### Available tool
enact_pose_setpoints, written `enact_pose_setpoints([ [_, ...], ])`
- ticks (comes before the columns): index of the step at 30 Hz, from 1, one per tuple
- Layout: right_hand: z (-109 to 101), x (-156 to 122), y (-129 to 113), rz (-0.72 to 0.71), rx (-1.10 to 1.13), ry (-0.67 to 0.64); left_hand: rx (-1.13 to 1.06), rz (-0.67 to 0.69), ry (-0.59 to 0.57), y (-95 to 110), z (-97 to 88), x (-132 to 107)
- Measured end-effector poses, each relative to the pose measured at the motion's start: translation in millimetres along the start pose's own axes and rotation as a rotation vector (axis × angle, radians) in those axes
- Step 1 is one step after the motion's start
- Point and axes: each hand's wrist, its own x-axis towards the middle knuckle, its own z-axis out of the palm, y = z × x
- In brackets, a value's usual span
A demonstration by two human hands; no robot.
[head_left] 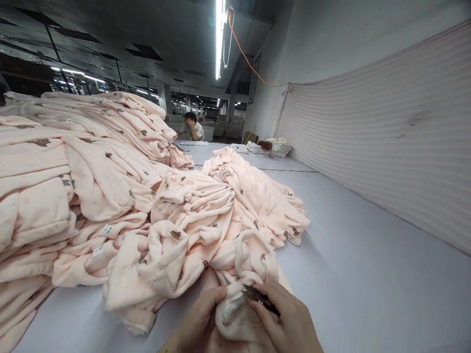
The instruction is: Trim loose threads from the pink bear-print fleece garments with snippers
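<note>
A pale pink fleece garment (187, 235) with small brown prints lies bunched on the table before me. My left hand (200, 314) is closed on a folded edge of it, thumb on top and the other fingers partly hidden by the cloth. In my right hand (287, 314) is a pair of small dark thread snips (261, 298), held between thumb and fingers. Their tip points left and touches or nearly touches the cloth edge beside my left thumb. Whether the blades are apart is too small to tell.
A tall heap of similar pink garments (91, 142) fills the left side, with white labels (106, 229) showing. The pale table (349, 274) reaches to a striped cloth (382, 127) on the right wall. Folded stacks (278, 147) and a seated person (191, 128) are at the far end.
</note>
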Motion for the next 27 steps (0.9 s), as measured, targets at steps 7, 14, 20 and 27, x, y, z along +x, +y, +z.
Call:
enact_pose_setpoints([
  [7, -18, -12, 7, 0.162, 0.225, -0.072, 0.168, 0.079, -0.154, 9, 0.9, 23],
  [14, 17, -57, 30, 0.184, 0.032, -0.322, 0.142, 0.192, -0.306, -8, 11.9, 68],
  [20, 14, -28, 34, 0.229, 0.312, -0.083, 0.170, 0.210, -0.011, -12, -15.6, 50],
  [27, 9, 8, -5, 0.428, 1.054, -0.007, 0.239, 0.221, 0.091, -49, -2.9, 20],
])
